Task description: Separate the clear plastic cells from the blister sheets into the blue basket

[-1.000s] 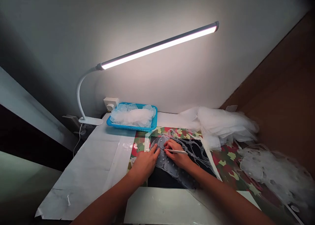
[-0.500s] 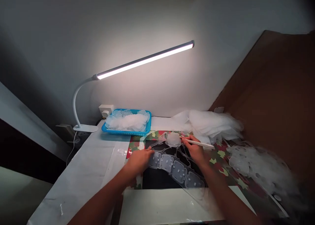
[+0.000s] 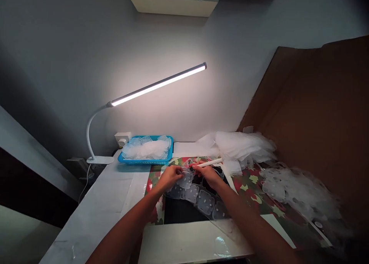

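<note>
My left hand (image 3: 172,177) is closed in a pinch at the edge of a translucent plastic piece (image 3: 186,180), marked with small white spots. My right hand (image 3: 210,175) grips a slim white pen-like tool (image 3: 211,162), its fingertips close to the same piece; the tip of the tool is hidden by the fingers. Below the hands, a curved row of similar clear spotted pieces (image 3: 205,201) lies on a black board (image 3: 181,213). Thin clear strands lie near the fingers.
A blue basket (image 3: 143,161) of white, filmy pieces stands at the back left beside a lit lamp (image 3: 161,86). Piled white sheets (image 3: 243,148) and a heap of clear pieces (image 3: 300,192) lie at right. A cardboard panel (image 3: 311,114) rises behind them. A camouflage-patterned cover (image 3: 252,196) lies underneath.
The view has tilted upward. My right hand has moved left, closer to my left hand. A translucent piece from farther back now sits between the hands, above the row.
</note>
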Tool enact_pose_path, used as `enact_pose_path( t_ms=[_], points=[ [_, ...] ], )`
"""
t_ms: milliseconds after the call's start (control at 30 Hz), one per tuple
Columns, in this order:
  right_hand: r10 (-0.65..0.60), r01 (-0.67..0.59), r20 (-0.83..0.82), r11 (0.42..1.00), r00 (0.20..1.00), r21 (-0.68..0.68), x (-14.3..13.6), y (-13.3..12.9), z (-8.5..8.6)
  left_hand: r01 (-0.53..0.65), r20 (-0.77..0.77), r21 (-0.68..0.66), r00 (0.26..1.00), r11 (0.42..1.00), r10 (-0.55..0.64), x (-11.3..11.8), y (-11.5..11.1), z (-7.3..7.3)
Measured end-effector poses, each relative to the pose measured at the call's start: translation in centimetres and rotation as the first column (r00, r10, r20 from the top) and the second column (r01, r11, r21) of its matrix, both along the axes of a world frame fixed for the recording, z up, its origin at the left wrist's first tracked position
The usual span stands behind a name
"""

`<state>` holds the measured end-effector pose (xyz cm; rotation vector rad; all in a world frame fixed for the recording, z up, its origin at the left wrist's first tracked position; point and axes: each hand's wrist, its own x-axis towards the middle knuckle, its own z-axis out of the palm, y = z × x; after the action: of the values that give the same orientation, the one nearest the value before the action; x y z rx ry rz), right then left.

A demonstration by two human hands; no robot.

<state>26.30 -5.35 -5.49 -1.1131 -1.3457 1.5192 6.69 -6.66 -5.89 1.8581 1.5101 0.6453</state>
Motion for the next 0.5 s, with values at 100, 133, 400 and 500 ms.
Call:
enact_pose_path(
  t_ms=[100, 133, 400, 500],
  points=[
    [0.112, -0.113, -0.014, 0.985, 0.994, -0.132, 0.1, 1.5, 0.0, -0.038, -0.061, 0.077, 0.997, 0.996, 0.043, 0.0, -0.5, 0.1],
    [0.133, -0.134, -0.014, 0.981, 0.991, -0.139, 0.0, 1.6, 0.1, -0.051, -0.077, 0.1, 0.995, 0.994, 0.059, 0.1, -0.8, 0.2],
    [-0.007, 0.009, 0.041, 0.999, 0.999, -0.049, -0.9, 2.4, -1.3, -0.14, 0.0, 0.335, 0.989, 0.932, 0.149, -0.3, -4.0, 0.6],
    [-0.113, 0.113, 0.06, 0.994, 0.992, -0.007, -0.6, 3.3, -1.9, -0.3, 0.241, 0.302, 0.943, 0.905, 0.232, -1.3, -5.0, 0.7]
  ],
)
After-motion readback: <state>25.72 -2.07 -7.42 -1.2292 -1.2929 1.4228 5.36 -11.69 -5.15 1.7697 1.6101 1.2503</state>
